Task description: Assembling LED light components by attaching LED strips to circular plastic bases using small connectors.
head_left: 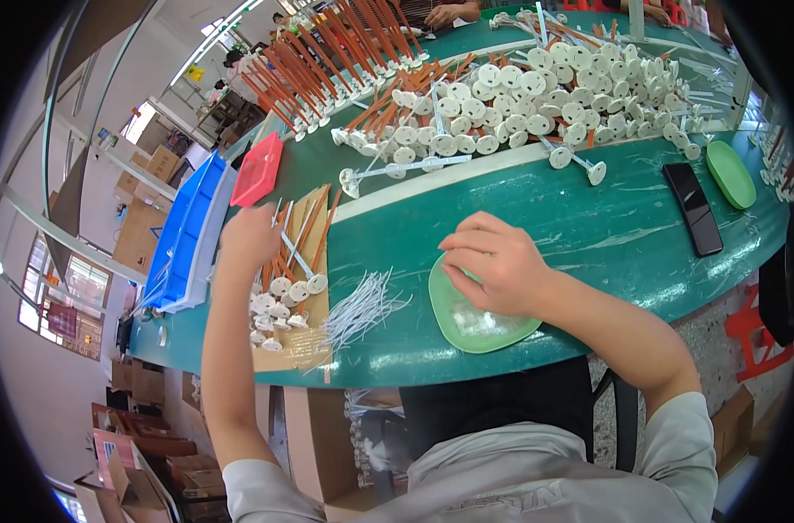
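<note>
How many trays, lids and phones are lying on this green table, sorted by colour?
Green oval lids: 2, one under the right hand at, one at the far right
Red lid: 1
Blue trays: 1 stack
Black phone: 1
Total: 5

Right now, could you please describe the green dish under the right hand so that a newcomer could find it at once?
Start from the long green table and go to its near edge. There the right hand rests on a pale green oval dish holding small clear bits. Unlike the other green dish far right beside the black phone, it lies next to a loose bundle of white wires.
</note>
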### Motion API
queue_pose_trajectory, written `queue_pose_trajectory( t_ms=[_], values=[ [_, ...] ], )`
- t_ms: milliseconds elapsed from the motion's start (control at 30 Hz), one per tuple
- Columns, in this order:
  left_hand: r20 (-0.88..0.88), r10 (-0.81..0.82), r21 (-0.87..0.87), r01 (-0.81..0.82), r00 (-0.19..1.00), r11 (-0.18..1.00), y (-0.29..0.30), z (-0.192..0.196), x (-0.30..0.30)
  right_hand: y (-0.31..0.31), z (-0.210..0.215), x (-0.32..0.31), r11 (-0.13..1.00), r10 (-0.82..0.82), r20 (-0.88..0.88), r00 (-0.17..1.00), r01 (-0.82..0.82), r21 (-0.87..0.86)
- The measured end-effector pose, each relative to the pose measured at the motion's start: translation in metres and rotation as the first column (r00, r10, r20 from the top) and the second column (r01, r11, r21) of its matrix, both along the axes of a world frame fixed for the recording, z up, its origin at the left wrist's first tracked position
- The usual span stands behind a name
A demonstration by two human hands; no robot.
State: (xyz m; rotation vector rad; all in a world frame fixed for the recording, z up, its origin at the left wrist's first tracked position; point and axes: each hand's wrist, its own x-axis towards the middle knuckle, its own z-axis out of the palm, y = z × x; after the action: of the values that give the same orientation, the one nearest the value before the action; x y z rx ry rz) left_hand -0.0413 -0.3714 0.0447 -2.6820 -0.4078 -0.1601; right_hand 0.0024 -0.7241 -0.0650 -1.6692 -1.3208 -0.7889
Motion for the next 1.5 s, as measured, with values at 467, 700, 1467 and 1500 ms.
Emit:
queue_pose_trajectory(
  t_ms=[467,700,1467,1500],
  values=[
    [-0.033,-0.482,-0.139,0.473,0.876,0.870,0.017,-0.085,0.142,-0.002,-0.001,0.007,0.999,-0.006,0.010,1.000,0.007,-0.041],
    [0.407,-0.691,0.152,0.702,0.597,0.696,-0.007,-0.034,0.077,-0.001,0.002,0.007,0.999,-0.005,0.033,0.999,0.006,-0.034],
    [0.619,-0.248,-0.776,0.532,0.745,-0.339,-0.166,-0.116,0.018,-0.017,-0.002,0.037,0.987,0.078,-0.771,0.632,0.059,0.149],
    [0.587,-0.186,-0.793,0.513,0.788,-0.329,-0.166,-0.118,0.019,-0.014,-0.005,0.038,0.986,0.115,-0.780,0.615,0.026,0.165]
  ],
)
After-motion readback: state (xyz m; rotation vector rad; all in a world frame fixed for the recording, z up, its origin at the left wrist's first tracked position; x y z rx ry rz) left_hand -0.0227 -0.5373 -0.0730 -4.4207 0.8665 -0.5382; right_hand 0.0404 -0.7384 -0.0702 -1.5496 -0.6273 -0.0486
